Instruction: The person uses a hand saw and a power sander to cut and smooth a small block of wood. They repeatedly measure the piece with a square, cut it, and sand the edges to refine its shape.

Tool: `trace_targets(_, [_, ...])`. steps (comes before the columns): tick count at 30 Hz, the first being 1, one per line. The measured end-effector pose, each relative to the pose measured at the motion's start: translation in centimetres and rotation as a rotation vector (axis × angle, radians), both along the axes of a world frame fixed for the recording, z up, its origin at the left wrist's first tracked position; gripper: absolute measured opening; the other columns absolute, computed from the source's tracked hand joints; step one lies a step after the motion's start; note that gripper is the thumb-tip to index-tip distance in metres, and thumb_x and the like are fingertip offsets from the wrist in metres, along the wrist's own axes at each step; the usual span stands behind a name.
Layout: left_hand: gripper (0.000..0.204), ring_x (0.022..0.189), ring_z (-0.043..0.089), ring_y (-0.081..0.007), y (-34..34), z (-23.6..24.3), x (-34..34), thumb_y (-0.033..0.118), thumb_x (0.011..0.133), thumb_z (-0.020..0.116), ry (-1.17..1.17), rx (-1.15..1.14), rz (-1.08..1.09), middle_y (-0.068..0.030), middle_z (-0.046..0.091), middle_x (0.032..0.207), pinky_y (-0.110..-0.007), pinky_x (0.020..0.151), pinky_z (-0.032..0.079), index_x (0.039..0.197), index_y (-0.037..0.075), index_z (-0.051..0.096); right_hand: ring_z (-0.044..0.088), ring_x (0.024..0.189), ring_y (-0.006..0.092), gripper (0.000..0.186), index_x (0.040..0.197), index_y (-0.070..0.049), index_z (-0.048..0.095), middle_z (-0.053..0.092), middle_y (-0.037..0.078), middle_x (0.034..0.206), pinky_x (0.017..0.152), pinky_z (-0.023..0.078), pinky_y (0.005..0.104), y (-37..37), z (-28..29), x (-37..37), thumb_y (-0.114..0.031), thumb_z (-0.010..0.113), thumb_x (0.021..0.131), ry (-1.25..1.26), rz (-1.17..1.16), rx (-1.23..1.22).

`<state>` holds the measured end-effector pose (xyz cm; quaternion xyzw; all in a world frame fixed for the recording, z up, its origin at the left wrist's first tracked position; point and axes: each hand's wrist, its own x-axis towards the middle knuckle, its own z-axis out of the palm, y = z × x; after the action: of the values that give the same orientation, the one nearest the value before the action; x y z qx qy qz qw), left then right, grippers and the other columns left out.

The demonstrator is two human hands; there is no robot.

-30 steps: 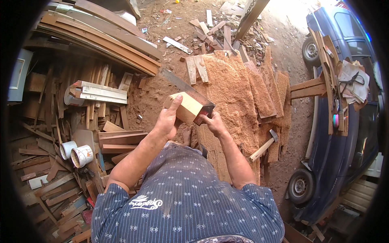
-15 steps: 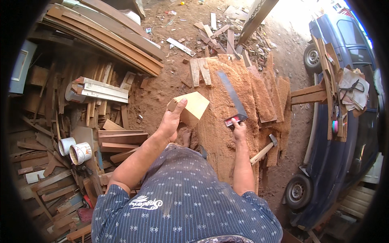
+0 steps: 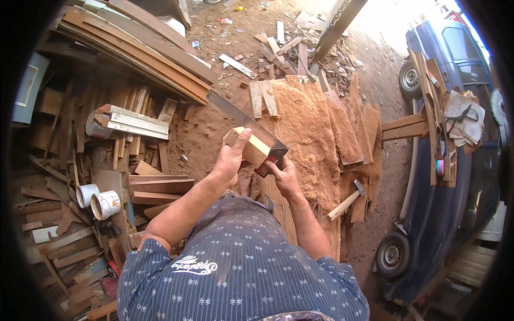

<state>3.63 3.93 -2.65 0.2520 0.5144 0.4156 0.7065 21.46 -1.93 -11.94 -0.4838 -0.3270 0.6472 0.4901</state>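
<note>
My left hand is closed around a pale wooden block, with the thumb on top. The block is held up in front of me, above the near left edge of a sawdust-covered plank surface. A try square is in my right hand, gripped by its dark red and black stock. Its long metal blade lies along the far side of the block and points away to the upper left. The stock is at the block's right end; whether it touches there I cannot tell.
A hammer rests at the right of the plank surface. Wood offcuts and two paint-stained white buckets are on the left. Long boards are stacked far left. A blue vehicle stands at right, beside a wooden stand holding papers.
My right hand has brought the try square leftward from over the sawdust to the block, turning its blade further to the left. My left hand still holds the block, now tilted differently.
</note>
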Motion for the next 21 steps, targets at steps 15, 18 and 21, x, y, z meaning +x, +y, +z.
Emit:
trace_targets(15, [0.071, 0.106, 0.058, -0.0182, -0.2, -0.9, -0.1, 0.051, 0.087, 0.077, -0.053, 0.02, 0.054, -0.0077, 0.056, 0.114, -0.037, 0.08, 0.058, 0.133, 0.008, 0.045, 0.064, 0.103, 0.0159, 0.03, 0.123, 0.002, 0.06, 0.069, 0.008, 0.114, 0.09, 0.053, 0.0328, 0.5, 0.1, 0.6, -0.01, 0.067, 0.097, -0.112, 0.122, -0.001])
trace_targets(18, [0.073, 0.106, 0.058, -0.019, -0.1, -0.5, -0.2, 0.052, 0.087, 0.077, -0.063, 0.017, 0.047, -0.009, 0.055, 0.117, -0.038, 0.081, 0.058, 0.134, 0.007, 0.043, 0.065, 0.102, 0.0159, 0.029, 0.122, 0.002, 0.061, 0.069, 0.007, 0.112, 0.089, 0.053, 0.0326, 0.6, 0.5, 0.7, -0.01, 0.068, 0.097, -0.074, 0.135, -0.024])
trace_targets(21, [0.074, 0.106, 0.058, -0.0195, -0.1, -1.1, 0.0, 0.051, 0.087, 0.077, -0.061, 0.031, 0.063, -0.0092, 0.054, 0.118, -0.037, 0.084, 0.058, 0.135, 0.006, 0.042, 0.065, 0.101, 0.0157, 0.028, 0.121, 0.002, 0.061, 0.07, 0.007, 0.111, 0.089, 0.053, 0.0325, 0.6, 0.2, 0.7, -0.01, 0.068, 0.097, -0.096, 0.133, -0.02])
